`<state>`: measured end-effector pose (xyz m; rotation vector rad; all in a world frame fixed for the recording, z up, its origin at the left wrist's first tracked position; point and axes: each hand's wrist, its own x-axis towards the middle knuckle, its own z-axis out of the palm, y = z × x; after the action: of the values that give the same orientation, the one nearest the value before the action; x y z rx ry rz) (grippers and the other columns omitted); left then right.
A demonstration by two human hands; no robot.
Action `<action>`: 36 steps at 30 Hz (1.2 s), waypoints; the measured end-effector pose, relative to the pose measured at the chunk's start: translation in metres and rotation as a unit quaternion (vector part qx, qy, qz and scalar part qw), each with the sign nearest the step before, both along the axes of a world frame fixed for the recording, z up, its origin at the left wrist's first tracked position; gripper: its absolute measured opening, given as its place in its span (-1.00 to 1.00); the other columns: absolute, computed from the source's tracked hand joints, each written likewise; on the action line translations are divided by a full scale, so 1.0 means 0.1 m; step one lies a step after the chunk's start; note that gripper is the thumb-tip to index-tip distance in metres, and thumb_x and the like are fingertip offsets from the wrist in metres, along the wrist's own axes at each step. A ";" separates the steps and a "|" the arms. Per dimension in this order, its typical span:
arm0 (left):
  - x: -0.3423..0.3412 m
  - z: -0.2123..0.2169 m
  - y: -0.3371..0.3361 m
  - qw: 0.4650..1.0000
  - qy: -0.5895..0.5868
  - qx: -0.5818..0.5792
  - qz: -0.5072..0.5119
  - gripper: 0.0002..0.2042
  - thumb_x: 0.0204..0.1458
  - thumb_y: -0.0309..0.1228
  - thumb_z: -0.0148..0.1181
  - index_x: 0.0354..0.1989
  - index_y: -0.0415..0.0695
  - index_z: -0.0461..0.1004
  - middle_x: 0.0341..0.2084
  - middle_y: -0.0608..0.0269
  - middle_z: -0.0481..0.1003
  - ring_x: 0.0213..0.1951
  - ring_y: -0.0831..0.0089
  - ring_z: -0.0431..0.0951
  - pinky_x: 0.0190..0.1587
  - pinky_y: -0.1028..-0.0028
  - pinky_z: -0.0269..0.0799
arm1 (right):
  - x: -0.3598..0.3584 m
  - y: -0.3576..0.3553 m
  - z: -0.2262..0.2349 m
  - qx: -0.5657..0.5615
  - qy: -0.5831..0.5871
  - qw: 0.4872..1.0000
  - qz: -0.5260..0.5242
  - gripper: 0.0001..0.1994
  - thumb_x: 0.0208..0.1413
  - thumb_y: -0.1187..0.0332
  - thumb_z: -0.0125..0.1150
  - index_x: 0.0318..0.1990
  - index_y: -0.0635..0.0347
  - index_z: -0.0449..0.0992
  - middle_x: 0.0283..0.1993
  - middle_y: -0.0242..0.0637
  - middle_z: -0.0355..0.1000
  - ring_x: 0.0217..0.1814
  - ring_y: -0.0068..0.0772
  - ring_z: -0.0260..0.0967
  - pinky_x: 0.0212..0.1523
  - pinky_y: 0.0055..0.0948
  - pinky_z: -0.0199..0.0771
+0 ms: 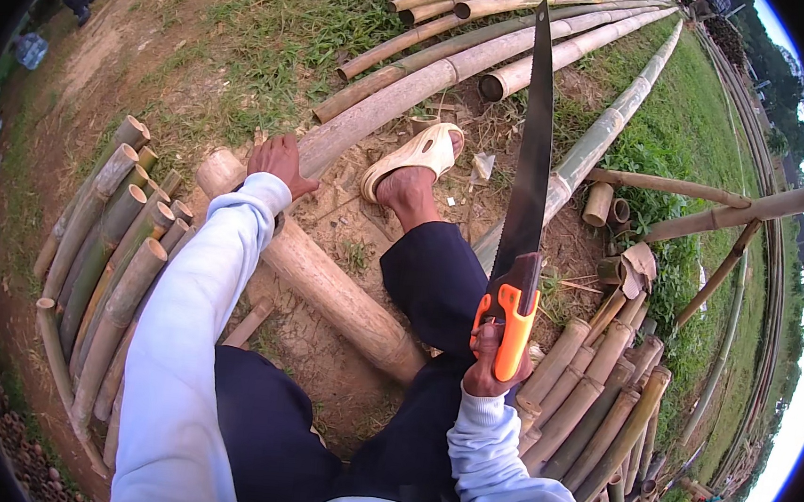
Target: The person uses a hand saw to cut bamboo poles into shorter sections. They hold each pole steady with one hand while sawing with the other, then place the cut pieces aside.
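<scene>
My right hand (497, 362) is wrapped round the orange and dark handle of a handsaw (528, 167). The saw's long blade points up and away, clear of the poles lying beyond it. My left hand (282, 164) grips the near end of a long bamboo pole (375, 107), its fingers partly hidden. That pole stretches off to the far right. Close under my left wrist lies a thick, pale log (332, 297), running diagonally between my legs. My foot in a cream clog (414, 162) stands on the ground beside the pole.
Cut bamboo pieces (121, 276) are stacked at the left, and another stack (589, 398) stands at the right. More long poles (525, 6) lie at the far side. A greenish pole (610, 126) lies right of the saw. Bamboo rails (745, 217) stand at the right.
</scene>
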<state>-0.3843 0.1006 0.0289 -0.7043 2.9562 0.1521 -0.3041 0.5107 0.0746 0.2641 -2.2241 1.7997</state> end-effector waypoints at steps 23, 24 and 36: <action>1.18 1.20 -0.10 1.000 -0.016 0.024 -0.011 -0.22 -0.19 0.04 0.45 0.16 -0.23 0.43 -0.10 -0.22 0.62 0.08 -0.14 0.56 0.21 0.05 0.43 | -0.05 0.18 -0.11 -0.004 0.051 0.999 -0.015 -0.75 0.25 0.52 0.30 0.06 0.37 0.63 -0.19 -0.17 0.65 -0.19 -0.42 0.63 -0.10 -0.42 0.59; 1.40 1.26 -0.12 0.999 -0.040 0.037 -0.002 -0.22 -0.20 0.04 0.45 0.16 -0.23 0.43 -0.09 -0.23 0.61 0.08 -0.17 0.55 0.22 0.05 0.42 | -0.05 0.22 -0.14 -0.005 0.055 0.998 -0.021 -0.75 0.25 0.51 0.30 0.05 0.36 0.63 -0.21 -0.19 0.65 -0.21 -0.44 0.62 -0.12 -0.42 0.59; 5.72 1.27 -0.81 0.992 -0.070 -0.022 0.107 -0.21 -0.35 -0.21 0.57 0.17 -0.11 0.39 -0.02 -0.06 0.59 0.14 -0.13 0.49 0.32 0.10 0.24 | 0.00 0.16 -0.09 -0.083 -0.016 0.996 -0.025 -0.85 0.35 0.40 0.28 -0.26 0.28 0.53 -0.49 -0.34 0.49 -0.43 -0.51 0.47 -0.26 -0.42 0.56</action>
<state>0.1878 0.0192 0.1564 -0.9929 2.7542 0.0523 -0.3037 0.5264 0.0656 0.1448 -2.0668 1.9601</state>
